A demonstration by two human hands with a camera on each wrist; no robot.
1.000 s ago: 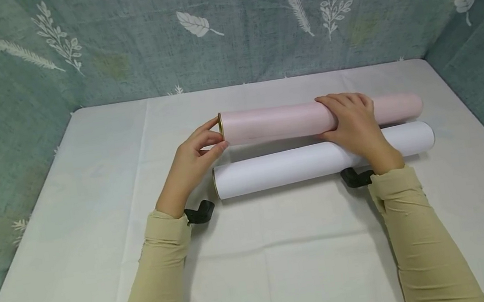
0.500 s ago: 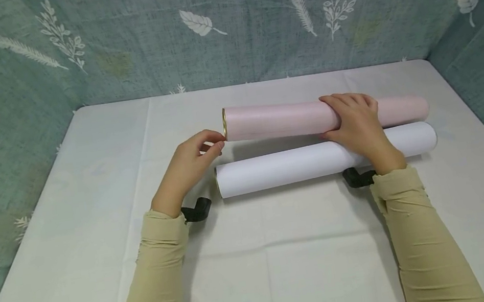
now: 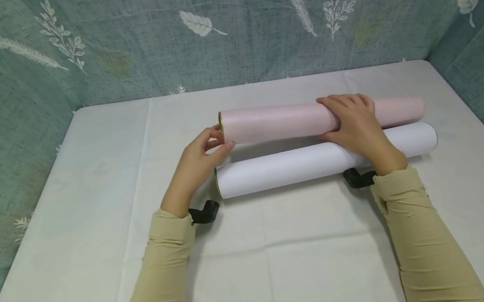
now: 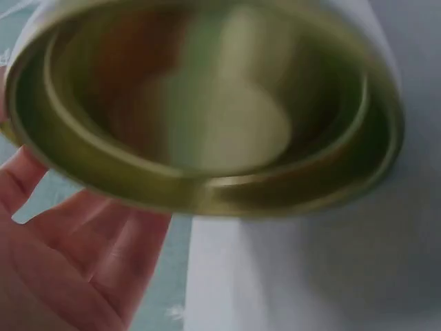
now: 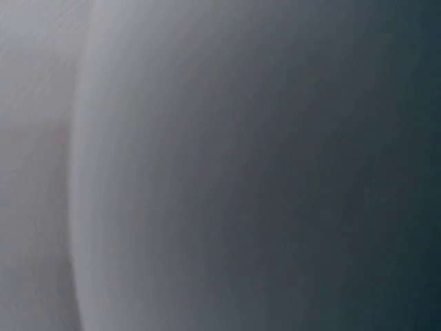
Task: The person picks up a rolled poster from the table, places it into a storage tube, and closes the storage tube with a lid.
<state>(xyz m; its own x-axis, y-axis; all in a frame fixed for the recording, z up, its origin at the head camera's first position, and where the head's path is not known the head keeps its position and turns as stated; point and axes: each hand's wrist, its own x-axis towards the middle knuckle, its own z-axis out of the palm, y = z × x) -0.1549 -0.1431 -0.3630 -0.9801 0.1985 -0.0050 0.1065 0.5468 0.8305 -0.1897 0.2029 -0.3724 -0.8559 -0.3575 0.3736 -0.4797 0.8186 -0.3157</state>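
A long pink tube with a gold-rimmed left end lies across the table. Alongside it, nearer the person, is a white tube, also gold-rimmed. My left hand is at the pink tube's left end, fingers bent against the rim and thumb along its near lower edge. From above, my right hand grips the pink tube right of its middle, its wrist passing over the white tube. In the left wrist view, a recessed metal end, apparently the white tube's, fills the top. A blurred pale curved surface fills most of the right wrist view.
A white cloth covers the table. Green leaf-patterned curtains stand along its back and sides. Black wrist-camera mounts stick out below both wrists, close to the white tube's near side.
Half a second ago the pink tube's left end was tipped away and higher; now it is lower and slightly left. My left hand has shifted right onto that end. My right hand keeps its grip.
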